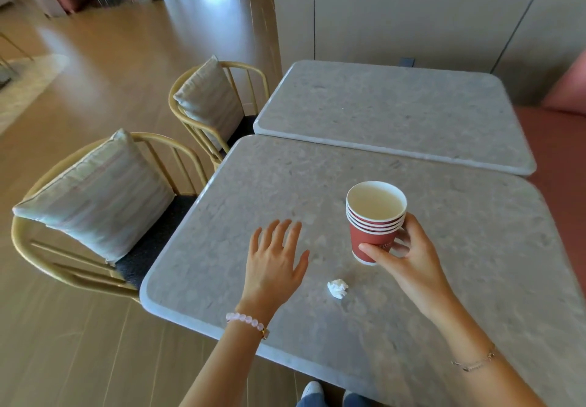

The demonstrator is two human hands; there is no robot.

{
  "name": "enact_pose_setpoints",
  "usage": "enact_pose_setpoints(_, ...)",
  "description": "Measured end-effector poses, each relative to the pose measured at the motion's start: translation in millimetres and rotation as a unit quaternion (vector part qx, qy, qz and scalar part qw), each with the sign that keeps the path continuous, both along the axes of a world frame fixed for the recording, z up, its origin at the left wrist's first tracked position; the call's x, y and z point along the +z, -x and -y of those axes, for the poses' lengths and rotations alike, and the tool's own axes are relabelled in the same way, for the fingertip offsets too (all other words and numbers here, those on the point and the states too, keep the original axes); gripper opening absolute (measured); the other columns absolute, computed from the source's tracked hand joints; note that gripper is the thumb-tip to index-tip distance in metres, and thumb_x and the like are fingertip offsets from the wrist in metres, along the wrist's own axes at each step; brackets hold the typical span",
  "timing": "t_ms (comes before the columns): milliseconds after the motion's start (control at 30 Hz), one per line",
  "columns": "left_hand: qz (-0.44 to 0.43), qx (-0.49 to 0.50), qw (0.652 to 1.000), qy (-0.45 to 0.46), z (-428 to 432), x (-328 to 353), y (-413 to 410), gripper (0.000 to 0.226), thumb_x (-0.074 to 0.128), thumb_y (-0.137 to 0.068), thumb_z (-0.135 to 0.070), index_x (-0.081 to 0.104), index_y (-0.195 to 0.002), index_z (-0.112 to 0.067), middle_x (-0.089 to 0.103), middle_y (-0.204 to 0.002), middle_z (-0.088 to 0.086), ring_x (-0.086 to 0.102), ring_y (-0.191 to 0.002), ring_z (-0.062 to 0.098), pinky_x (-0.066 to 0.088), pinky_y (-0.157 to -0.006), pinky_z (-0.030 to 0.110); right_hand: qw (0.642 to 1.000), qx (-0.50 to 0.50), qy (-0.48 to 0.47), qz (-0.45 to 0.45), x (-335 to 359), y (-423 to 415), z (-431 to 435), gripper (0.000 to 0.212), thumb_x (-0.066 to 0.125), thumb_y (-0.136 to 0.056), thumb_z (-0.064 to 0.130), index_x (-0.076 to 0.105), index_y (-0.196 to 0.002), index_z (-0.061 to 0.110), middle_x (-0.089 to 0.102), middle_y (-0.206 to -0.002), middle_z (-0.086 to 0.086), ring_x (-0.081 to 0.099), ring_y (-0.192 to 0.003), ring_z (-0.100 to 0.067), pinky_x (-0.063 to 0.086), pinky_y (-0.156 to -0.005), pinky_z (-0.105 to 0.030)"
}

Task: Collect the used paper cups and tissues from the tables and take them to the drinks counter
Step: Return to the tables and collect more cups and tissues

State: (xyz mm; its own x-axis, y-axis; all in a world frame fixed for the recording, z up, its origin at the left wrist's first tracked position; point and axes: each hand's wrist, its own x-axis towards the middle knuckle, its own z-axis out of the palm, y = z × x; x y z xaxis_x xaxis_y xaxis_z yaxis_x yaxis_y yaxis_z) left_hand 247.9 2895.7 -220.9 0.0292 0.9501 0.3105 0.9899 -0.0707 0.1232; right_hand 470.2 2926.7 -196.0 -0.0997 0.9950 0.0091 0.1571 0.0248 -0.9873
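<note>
A grey stone-topped table (459, 295) is seen from above. A stack of red paper cups (374, 226) is gripped upright by the curled fingers and thumb of the right hand (409, 260). The left hand (274, 257) is held flat, fingers spread, at nine o'clock from the stack. A crumpled tissue (338, 288) lies between the hands, at seven o'clock from the cups. A second table (396, 111) is set at twelve o'clock.

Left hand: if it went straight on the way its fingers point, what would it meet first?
Likely nothing: the left hand points over bare tabletop toward the far table, passing left of the cups.
</note>
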Motion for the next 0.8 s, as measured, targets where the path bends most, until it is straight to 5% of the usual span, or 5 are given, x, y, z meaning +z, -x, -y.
enact_pose_setpoints(233, 0.015, 0.028, 0.996, 0.086, 9, -44, 16, 0.049, 0.07, -0.08, -0.032, 0.06, -0.121, -0.009, 0.063, -0.12, 0.013, 0.06, -0.109, 0.033, 0.048, -0.092, 0.049, 1.0, 0.007, 0.02, 0.009, -6, -1, 2, 0.055, 0.082, -0.069, 0.013, 0.054, -0.115, 0.026, 0.066, -0.105, 0.007, 0.063, -0.097, -0.002, 0.049, -0.078, -0.017)
enact_pose_setpoints(533, 0.096, 0.05, 0.983, 0.15, 2, -81, 30, 0.05, 0.075, -0.077, -0.023, 0.059, -0.122, -0.009, 0.061, -0.122, 0.011, 0.061, -0.104, 0.032, 0.047, -0.09, 0.044, 0.998, 0.002, 0.058, 0.018, -17, 0, 0, 0.057, 0.083, -0.061, 0.029, 0.055, -0.111, 0.033, 0.068, -0.102, 0.011, 0.065, -0.099, -0.007, 0.049, -0.084, -0.027)
enact_pose_setpoints(800, 0.128, 0.054, 0.972, 0.187, -8, -96, 27, 0.029, 0.062, -0.085, -0.008, 0.061, -0.114, -0.009, 0.061, -0.117, 0.009, 0.057, -0.102, 0.032, 0.041, -0.087, 0.038, 0.997, -0.008, 0.068, 0.025, -27, -6, 1, 0.052, 0.082, -0.07, 0.011, 0.055, -0.111, 0.03, 0.069, -0.101, 0.012, 0.065, -0.098, -0.008, 0.051, -0.089, -0.034)
